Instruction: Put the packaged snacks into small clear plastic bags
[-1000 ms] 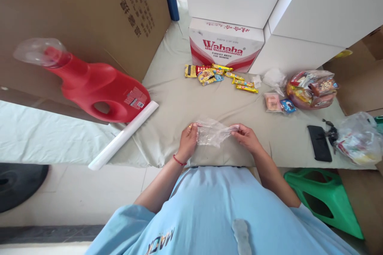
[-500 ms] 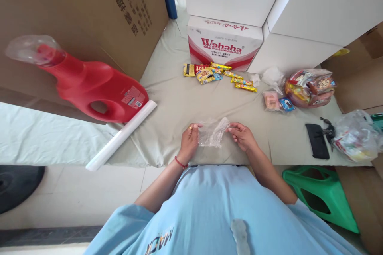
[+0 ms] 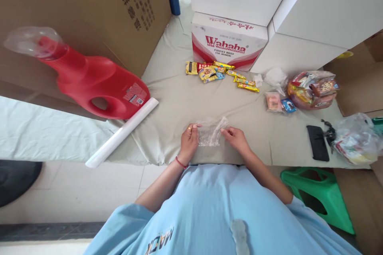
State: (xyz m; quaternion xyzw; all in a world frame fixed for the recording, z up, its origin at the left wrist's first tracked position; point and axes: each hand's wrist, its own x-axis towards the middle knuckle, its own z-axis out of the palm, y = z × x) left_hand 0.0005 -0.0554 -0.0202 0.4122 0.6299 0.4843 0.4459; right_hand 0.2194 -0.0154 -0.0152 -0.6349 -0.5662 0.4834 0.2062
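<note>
Between my hands, close to the table's front edge, is a small clear plastic bag [image 3: 208,134], crinkled along its right side. My left hand [image 3: 189,139] pinches its left edge between thumb and fingers. A red cord bracelet circles that wrist. On the opposite side, my right hand [image 3: 236,138] has its thumb and fingertips closed on the bag's bunched right edge. Beyond the bag lie several yellow, red and blue snack packets [image 3: 209,71], in front of the Wahaha carton.
To the left, a red detergent bottle [image 3: 103,79] and a white roll [image 3: 122,132] lie by a large cardboard box [image 3: 89,4]. The Wahaha carton [image 3: 229,42] stands behind. Toward the right are wrapped snacks [image 3: 273,101], a filled snack bag [image 3: 312,89], a black phone [image 3: 317,142] and a plastic bag [image 3: 357,139].
My right hand has moved slightly left, nearer my left hand, along the bag's right edge. My left hand stays in place. The camera view has shifted a little.
</note>
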